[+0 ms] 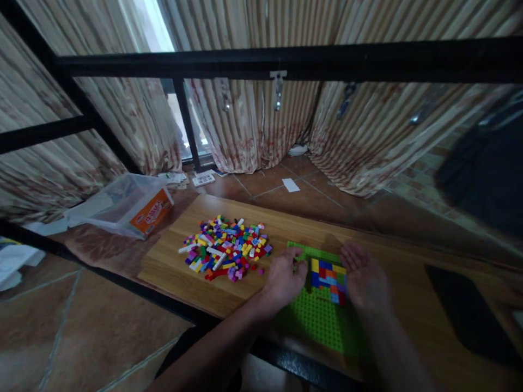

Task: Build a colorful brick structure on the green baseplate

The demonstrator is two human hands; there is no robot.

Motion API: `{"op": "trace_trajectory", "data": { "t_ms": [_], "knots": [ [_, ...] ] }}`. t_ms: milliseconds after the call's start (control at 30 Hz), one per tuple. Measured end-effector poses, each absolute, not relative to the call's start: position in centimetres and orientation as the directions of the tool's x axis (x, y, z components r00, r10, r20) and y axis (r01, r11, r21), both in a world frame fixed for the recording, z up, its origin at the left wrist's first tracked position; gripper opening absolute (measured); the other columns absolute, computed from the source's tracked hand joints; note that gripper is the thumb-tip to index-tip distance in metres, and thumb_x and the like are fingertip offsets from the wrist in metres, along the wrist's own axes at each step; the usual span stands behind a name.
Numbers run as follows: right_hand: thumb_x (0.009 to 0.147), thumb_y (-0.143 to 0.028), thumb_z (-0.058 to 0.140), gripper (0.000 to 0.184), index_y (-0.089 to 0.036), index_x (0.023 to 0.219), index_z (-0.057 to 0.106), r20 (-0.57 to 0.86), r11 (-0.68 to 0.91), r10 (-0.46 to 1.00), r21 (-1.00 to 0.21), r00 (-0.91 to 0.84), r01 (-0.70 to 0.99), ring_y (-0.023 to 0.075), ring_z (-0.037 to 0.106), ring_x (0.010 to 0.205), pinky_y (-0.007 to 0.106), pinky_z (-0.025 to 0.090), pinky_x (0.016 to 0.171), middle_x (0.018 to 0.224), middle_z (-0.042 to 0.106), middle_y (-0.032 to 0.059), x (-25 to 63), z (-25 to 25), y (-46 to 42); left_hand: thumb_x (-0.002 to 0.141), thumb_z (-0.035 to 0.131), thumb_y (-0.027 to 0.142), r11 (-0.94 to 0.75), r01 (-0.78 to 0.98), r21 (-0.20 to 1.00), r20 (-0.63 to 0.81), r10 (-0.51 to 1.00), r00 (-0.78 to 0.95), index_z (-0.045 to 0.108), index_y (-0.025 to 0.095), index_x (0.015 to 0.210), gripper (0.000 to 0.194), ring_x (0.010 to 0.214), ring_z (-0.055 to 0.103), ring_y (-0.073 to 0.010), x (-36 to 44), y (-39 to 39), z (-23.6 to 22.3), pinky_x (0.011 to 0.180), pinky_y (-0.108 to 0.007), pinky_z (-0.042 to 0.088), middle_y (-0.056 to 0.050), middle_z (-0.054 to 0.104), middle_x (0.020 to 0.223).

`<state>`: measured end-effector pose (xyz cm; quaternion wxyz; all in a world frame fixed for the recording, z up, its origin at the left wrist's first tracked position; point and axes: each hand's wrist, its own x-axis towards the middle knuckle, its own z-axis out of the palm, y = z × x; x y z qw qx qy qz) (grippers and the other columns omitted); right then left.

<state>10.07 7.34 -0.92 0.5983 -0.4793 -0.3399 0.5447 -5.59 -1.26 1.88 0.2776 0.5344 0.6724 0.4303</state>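
A green studded baseplate (318,321) lies on the wooden table below both hands. Toy bricks (327,279) in blue, yellow, red, orange and light blue are packed side by side into a block on its upper right part. My left hand (286,276) is just left of the block, over the plate. Its fingers are loosely curled, with a gap between thumb and forefinger and no brick visible in it. My right hand (366,280) lies along the block's right side, fingers stretched out and palm turned towards the bricks. Whether it touches them I cannot tell.
Left of the plate, a heap of loose bricks (226,247) covers part of the table (163,261). A clear plastic box (131,204) with an orange label stands on the floor. A dark flat object (469,310) lies at right. Black metal bars (261,64) cross ahead.
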Motion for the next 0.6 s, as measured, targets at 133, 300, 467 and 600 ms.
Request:
{"op": "trace_trajectory", "data": {
  "t_ms": [133,300,467,600],
  "knots": [
    [0.067,-0.040,0.066,0.026,-0.021,0.084,0.065,-0.194,-0.129,0.967,-0.931,0.163,-0.342,0.0179,0.066,0.093,0.036,0.050,0.093,0.095,0.070,0.0045,11.9,-0.7,6.8,0.088,0.051,0.025,0.111,0.477,0.872,0.006,0.971,-0.238,0.057,0.016,0.122,0.035,0.090,0.066,-0.0184,-4.7,-0.9,1.6,0.085,-0.030,0.054,-0.008,0.068,0.113],
    [0.074,-0.043,0.063,0.033,-0.018,0.095,0.067,-0.278,-0.305,0.952,-0.897,0.129,0.320,0.0190,0.065,0.075,0.030,0.052,0.062,0.089,0.071,0.0071,14.5,1.6,6.2,0.087,0.054,0.025,0.093,0.529,0.843,0.024,0.977,-0.210,0.055,0.018,0.124,0.038,0.091,0.066,-0.0189,-3.8,-0.5,1.7,0.087,-0.033,0.054,-0.009,0.066,0.116],
    [0.082,-0.047,0.050,0.040,-0.015,0.098,0.069,-0.337,-0.153,0.927,-0.742,-0.166,0.653,0.0174,0.060,0.055,0.030,0.047,0.056,0.067,0.067,0.0047,14.6,2.8,6.2,0.083,0.057,0.021,0.058,0.594,0.802,0.062,0.982,-0.179,0.056,0.019,0.123,0.040,0.104,0.064,-0.0219,-3.5,-0.1,1.4,0.096,-0.037,0.052,-0.008,0.064,0.119],
    [0.082,-0.044,0.051,0.039,-0.016,0.104,0.069,-0.257,-0.056,0.952,-0.679,-0.165,0.732,0.0183,0.063,0.062,0.031,0.047,0.062,0.075,0.070,0.0058,13.6,2.5,6.1,0.082,0.056,0.016,-0.001,0.593,0.805,0.088,0.989,-0.117,0.058,0.019,0.121,0.038,0.106,0.063,-0.0209,-3.7,-0.2,1.3,0.099,-0.036,0.050,-0.007,0.066,0.118]
  ]
}}
